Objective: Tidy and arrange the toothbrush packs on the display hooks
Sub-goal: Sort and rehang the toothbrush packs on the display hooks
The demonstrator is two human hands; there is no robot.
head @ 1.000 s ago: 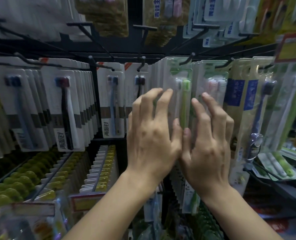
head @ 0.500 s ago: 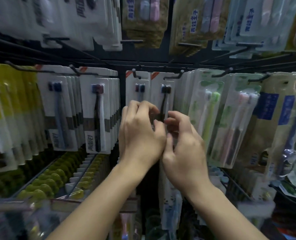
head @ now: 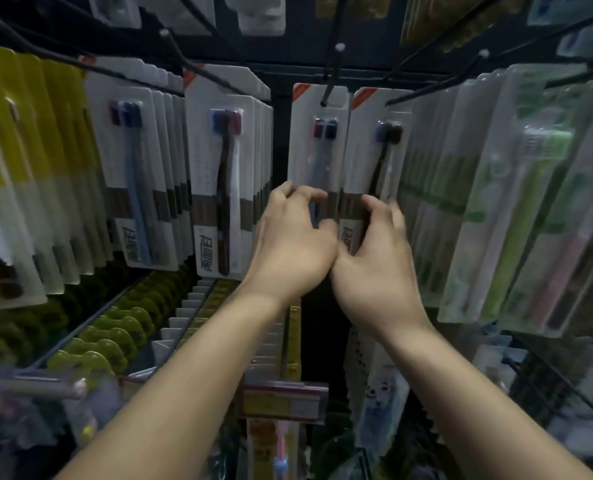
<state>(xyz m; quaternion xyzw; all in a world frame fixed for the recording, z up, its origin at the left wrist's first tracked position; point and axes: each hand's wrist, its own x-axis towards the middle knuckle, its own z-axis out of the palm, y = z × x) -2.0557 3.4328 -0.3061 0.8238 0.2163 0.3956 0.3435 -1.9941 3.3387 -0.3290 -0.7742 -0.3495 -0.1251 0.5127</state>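
Observation:
Two white toothbrush packs hang side by side on black hooks at the centre of the rack. My left hand (head: 288, 244) curls its fingers and thumb round the lower part of the left white pack (head: 317, 150). My right hand (head: 378, 265) grips the lower part of the right white pack (head: 374, 157). The heels of my hands touch each other. The left pack hangs from a hook (head: 329, 81) that sticks out toward me, and the right pack from another hook (head: 419, 88). The bottoms of both packs are hidden behind my hands.
Two fuller rows of white packs (head: 225, 168) hang to the left, with yellow packs (head: 18, 133) beyond them. Clear green-and-pink packs (head: 513, 202) crowd the right side. Below are hooks of yellow-topped packs (head: 115, 334) and a price tag (head: 284, 400). More packs hang overhead.
Both hands moved left from the green packs to the two central white packs. Their spread fingers curled and closed on the packs. The view came closer to the rack.

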